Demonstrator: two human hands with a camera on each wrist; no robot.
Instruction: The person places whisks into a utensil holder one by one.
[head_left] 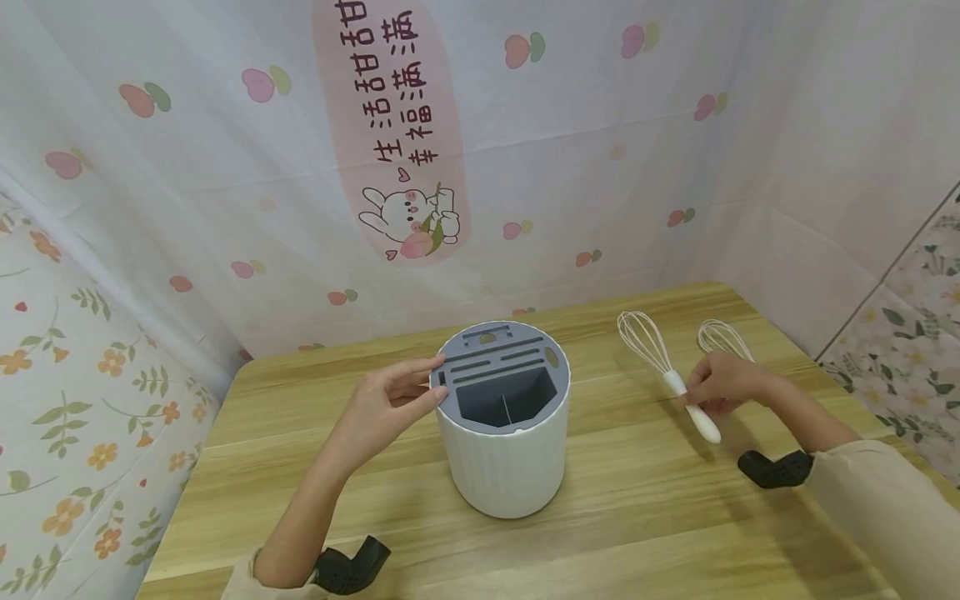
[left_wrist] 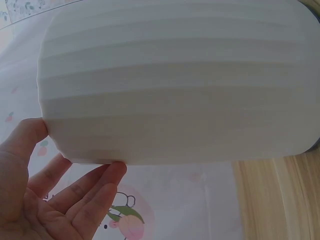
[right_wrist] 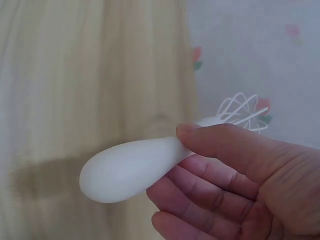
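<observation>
A round white utensil holder [head_left: 504,471] with ribbed sides and a grey slotted top [head_left: 480,367] stands upright on the wooden table. My left hand [head_left: 393,408] touches its left side near the rim with thumb and fingertips. In the left wrist view, the fingers [left_wrist: 82,192] lie fairly straight against the white ribbed wall [left_wrist: 175,90]. To the right, my right hand [head_left: 723,385] pinches a white whisk [head_left: 675,383] by its handle, wires pointing away. The right wrist view shows the thumb over the rounded handle [right_wrist: 132,170], with a shadow on the table below it.
A second white whisk [head_left: 726,337] lies beyond my right hand, partly hidden by it. The wooden table [head_left: 315,475] ends at the back against a white printed curtain [head_left: 570,167]. Floral cloth [head_left: 82,417] hangs at the left side. Black wrist devices [head_left: 776,469] sit at both cuffs.
</observation>
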